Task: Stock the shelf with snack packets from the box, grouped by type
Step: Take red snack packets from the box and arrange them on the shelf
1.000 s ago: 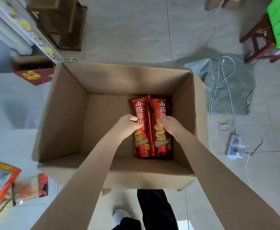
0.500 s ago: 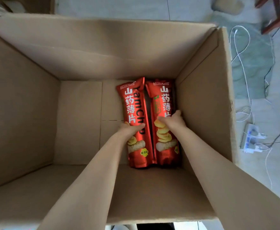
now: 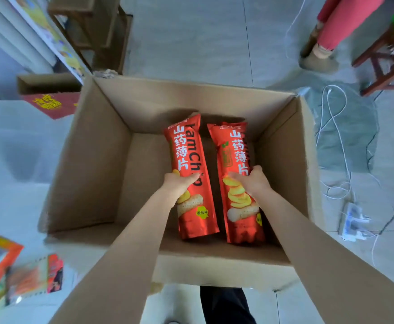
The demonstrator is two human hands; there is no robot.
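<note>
Inside the cardboard box [image 3: 97,164], toward its 3 o'clock side, two long red chip packets lie side by side with a narrow gap between them, their tops pointing to 12 o'clock. The left grip [image 3: 179,184] is wrapped round the left packet [image 3: 184,146] a little below its middle, thumb across the printed front and the fingers hidden behind. The right grip [image 3: 253,182] clasps the right packet [image 3: 235,148] at about the same height, thumb on the front and fingers curling round its 3 o'clock edge. Whether the lower ends rest on the bottom of the box I cannot tell. Both forearms reach in over the near rim from 6 o'clock, nearly straight and converging slightly, wrists bent down into the box. These packets look light and puffed with air, their glossy foil likely slick, and the chips inside would crush under a hard squeeze. A gentle hold round the middle, as here, seems sound; pinching the sealed ends would let the long bags swing and fold. Near 8 o'clock, outside the box, other orange snack packets [image 3: 34,274] lie on a pale surface, and a power strip [image 3: 352,220] sits on the floor at 3 o'clock.
</note>
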